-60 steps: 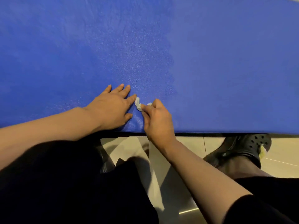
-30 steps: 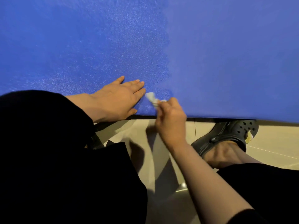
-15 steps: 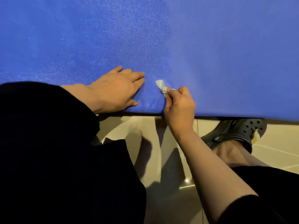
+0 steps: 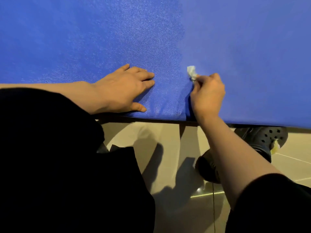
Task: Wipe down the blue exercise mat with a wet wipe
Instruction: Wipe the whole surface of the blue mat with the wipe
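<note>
The blue exercise mat fills the upper half of the view, its near edge running across the middle. The left part of it looks darker and glistening, the right part paler and matte. My left hand lies flat on the mat near the edge, fingers straight and pointing right. My right hand pinches a small crumpled white wet wipe with curled fingers, pressing it on the mat at the border between the dark and pale areas.
Beige floor tiles lie below the mat's edge. A black clog with holes on my foot sits at the right, tucked partly under the mat. My black-clothed knee fills the lower left.
My right hand has carried the wipe rightward and farther onto the mat, away from the left hand. The left hand stays flat near the edge.
</note>
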